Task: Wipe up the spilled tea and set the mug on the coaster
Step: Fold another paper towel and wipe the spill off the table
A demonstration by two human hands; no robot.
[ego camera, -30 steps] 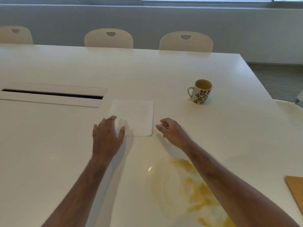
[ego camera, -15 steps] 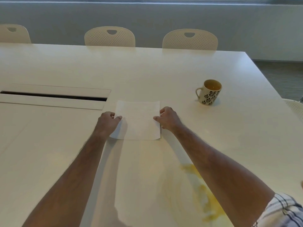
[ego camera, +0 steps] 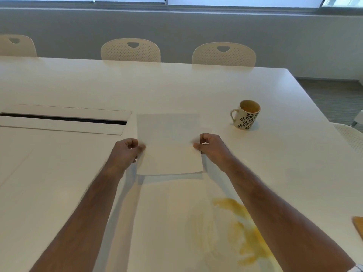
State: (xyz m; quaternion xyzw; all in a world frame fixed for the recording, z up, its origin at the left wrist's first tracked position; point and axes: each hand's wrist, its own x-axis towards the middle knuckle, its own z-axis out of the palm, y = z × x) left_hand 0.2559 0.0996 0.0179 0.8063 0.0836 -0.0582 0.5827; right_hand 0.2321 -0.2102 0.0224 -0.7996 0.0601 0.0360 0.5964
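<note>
A white paper towel (ego camera: 169, 144) is lifted off the white table (ego camera: 176, 89), casting a shadow beneath it. My left hand (ego camera: 125, 152) pinches its left edge and my right hand (ego camera: 212, 147) pinches its right edge. A yellow tea spill (ego camera: 249, 232) spreads on the table near me, partly hidden under my right forearm. The cream mug (ego camera: 246, 114) with a dark leaf pattern stands upright to the right of the towel, handle to the left, with tea inside. A corner of the wooden coaster (ego camera: 358, 225) shows at the right frame edge.
A long cable slot (ego camera: 62, 118) with a recessed lid runs across the table at left. Three cream perforated chairs (ego camera: 130, 50) line the far side, and another chair (ego camera: 351, 138) sits at the right edge.
Both hands reached the towel's side edges, pinched them, and have now raised the towel off the table toward me.
</note>
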